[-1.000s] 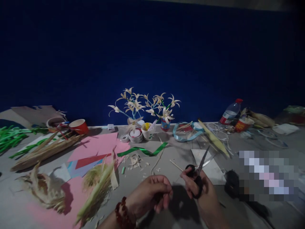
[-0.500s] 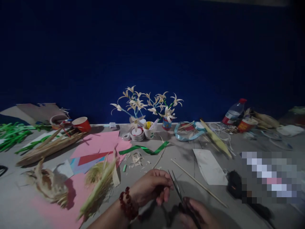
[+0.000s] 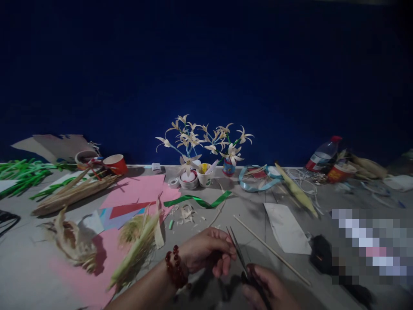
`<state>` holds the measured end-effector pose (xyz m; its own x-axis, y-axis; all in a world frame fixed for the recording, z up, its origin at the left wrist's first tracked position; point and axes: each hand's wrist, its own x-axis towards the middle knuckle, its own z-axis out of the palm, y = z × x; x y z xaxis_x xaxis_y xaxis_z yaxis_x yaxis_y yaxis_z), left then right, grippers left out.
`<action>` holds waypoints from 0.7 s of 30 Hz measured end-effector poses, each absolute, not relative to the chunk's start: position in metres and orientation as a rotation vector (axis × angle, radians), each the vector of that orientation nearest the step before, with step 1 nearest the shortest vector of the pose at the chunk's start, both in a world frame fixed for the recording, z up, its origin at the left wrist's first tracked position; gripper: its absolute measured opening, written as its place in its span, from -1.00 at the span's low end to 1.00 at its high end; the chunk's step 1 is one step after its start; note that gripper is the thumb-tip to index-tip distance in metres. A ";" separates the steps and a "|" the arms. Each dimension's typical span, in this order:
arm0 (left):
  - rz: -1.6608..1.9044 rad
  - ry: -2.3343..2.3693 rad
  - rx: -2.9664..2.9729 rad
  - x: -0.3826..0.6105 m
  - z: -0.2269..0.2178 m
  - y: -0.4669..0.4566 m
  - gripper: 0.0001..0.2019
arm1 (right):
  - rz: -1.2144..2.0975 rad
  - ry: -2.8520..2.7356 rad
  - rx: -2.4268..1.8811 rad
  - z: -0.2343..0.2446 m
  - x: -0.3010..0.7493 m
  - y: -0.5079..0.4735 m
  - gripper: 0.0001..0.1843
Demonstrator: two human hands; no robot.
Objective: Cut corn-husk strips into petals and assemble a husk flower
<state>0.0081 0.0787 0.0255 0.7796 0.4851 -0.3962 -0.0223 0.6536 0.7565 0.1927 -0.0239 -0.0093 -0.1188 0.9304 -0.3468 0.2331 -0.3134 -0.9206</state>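
Observation:
My left hand (image 3: 211, 252), with a dark red bead bracelet at the wrist, is held over the near middle of the table. Its fingers are curled in and the thumb presses toward the fingertips; anything between them is too small or dark to make out. My right hand (image 3: 269, 282) grips a pair of scissors (image 3: 239, 252) by the dark handles. The narrow blades point up and away, slightly apart, just right of my left fingertips. Beyond the scissors lies a thin stick (image 3: 272, 250), slanting across the table.
Corn husks (image 3: 137, 254) and pink paper (image 3: 135, 189) lie on the left. Pale husk flowers (image 3: 190, 140) stand at the back behind a green ribbon (image 3: 196, 200). To the right are a white paper sheet (image 3: 287, 228), a black tool (image 3: 321, 254) and a plastic bottle (image 3: 323, 154).
The view has shifted slightly, so the table things appear further right. Both hands keep nearly the same pose, and the scissors stay in my right hand.

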 end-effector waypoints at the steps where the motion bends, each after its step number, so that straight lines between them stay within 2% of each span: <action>1: 0.312 0.625 0.818 0.008 0.025 0.079 -0.89 | 1.464 -1.311 -1.548 -0.009 0.193 -0.023 -0.68; 5: 0.319 0.628 0.815 0.008 0.025 0.079 -0.88 | 1.468 -1.341 -1.517 -0.010 0.191 -0.023 -0.76; 9: 0.329 0.630 0.818 0.009 0.024 0.079 -0.87 | 1.490 -1.331 -1.497 -0.010 0.191 -0.022 -0.76; 21: 0.356 0.656 0.841 0.010 0.020 0.078 -0.86 | 1.356 -1.324 -1.559 -0.023 0.189 -0.022 -0.55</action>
<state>0.0101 0.0782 0.0200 0.7494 0.5339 -0.3915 -0.0380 0.6251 0.7796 0.1889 -0.0221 -0.0231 -0.0574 0.9583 -0.2799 0.2565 -0.2568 -0.9318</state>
